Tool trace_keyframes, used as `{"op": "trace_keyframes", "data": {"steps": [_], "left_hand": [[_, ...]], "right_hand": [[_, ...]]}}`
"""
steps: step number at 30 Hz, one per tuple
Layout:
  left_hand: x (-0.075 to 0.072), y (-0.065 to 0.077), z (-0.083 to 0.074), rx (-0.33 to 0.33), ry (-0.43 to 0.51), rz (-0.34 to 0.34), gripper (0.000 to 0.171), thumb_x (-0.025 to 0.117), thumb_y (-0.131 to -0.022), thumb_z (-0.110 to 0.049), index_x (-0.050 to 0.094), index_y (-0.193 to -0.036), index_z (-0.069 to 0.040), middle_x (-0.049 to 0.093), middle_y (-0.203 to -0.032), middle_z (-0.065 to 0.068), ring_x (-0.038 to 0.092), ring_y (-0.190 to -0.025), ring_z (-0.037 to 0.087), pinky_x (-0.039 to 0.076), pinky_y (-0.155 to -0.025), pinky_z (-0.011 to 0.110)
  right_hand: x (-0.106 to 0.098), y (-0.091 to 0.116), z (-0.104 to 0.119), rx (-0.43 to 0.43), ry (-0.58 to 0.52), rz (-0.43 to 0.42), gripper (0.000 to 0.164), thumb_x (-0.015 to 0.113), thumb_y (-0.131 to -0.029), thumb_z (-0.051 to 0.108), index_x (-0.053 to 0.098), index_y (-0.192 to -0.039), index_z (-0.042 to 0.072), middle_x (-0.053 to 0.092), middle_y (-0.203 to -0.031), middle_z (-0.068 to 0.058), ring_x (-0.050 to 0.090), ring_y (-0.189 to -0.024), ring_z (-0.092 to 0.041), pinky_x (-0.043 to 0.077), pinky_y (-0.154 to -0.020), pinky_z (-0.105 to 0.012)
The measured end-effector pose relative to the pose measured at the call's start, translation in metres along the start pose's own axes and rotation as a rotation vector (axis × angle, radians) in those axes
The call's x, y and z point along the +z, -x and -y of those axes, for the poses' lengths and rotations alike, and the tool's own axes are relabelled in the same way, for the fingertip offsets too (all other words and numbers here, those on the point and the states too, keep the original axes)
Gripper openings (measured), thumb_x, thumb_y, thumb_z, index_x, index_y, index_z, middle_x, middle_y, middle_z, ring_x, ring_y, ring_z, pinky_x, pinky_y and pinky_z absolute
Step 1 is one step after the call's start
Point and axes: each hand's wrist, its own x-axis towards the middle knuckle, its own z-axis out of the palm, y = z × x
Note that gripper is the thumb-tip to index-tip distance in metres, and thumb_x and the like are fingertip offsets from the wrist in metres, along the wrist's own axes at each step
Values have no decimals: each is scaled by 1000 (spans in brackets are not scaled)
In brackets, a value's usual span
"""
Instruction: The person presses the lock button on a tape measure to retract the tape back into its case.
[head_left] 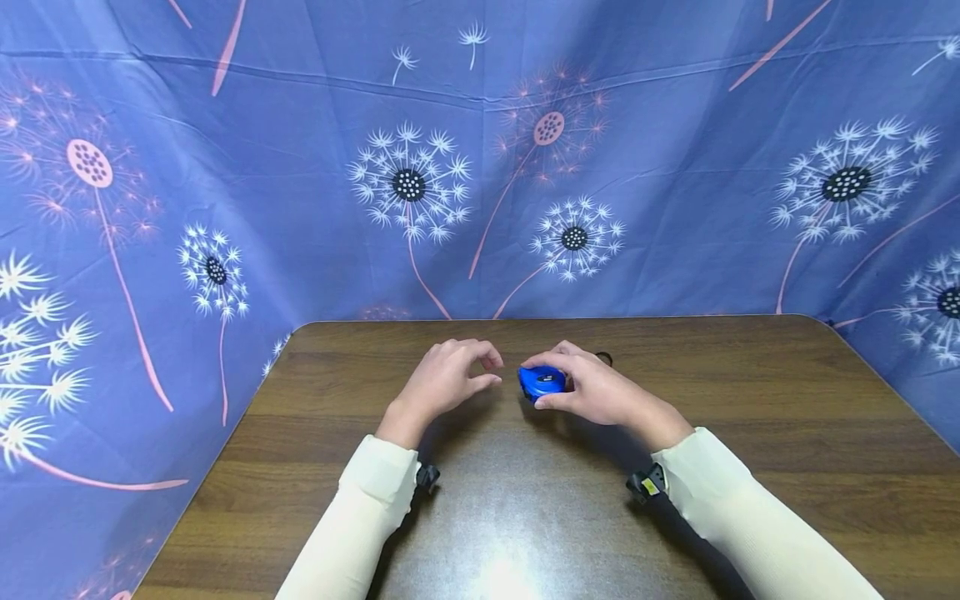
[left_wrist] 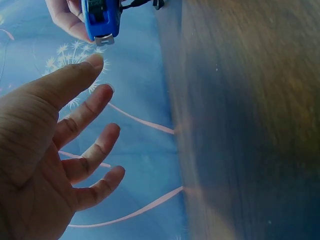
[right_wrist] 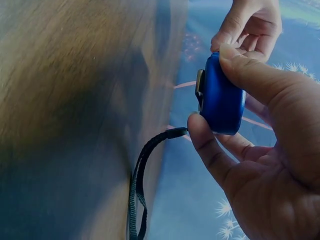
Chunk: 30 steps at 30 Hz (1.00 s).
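A blue tape measure (head_left: 542,382) is held above the wooden table by my right hand (head_left: 596,387), thumb on one side and fingers on the other. In the right wrist view its metal belt clip (right_wrist: 200,85) shows on one face, and a black wrist strap (right_wrist: 142,170) hangs from it. The left wrist view shows the metal hook (left_wrist: 104,40) at the tape's mouth, with no blade drawn out. My left hand (head_left: 453,375) is just to the left, fingers loosely bent and holding nothing, its thumb and fingertips pointing toward the tape measure.
Under both hands lies a brown wooden table (head_left: 300,467) with a glare spot near the front. A blue cloth (head_left: 480,167) printed with dandelions hangs behind the table and along its left side. Dark wrist cameras (head_left: 647,483) sit at both cuffs.
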Motion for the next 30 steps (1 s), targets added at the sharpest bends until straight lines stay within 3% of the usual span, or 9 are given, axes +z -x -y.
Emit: {"op": "trace_keyframes", "data": {"steps": [14,30], "left_hand": [[-10,13,7,-52,-85,32,34,87,-85,-36,74,-112,-20,74,-106,2,70,-98,24,53,-86,45],[-23,32,22,-143,-197,46,38,86,-82,-46,73,-113,-27,69,-115,-1,68,-100,24,53,-85,49]], "right_hand": [[-7,11,-13,15,45,-1,51,83,-90,25,64,-137,20,60,-122,-10,58,-101,-22,51,-82,-40],[-30,49,-43,84,69,-46,49,84,-89,23,66,-134,16,59,-114,-10,56,-89,-20,48,-72,-34]]}}
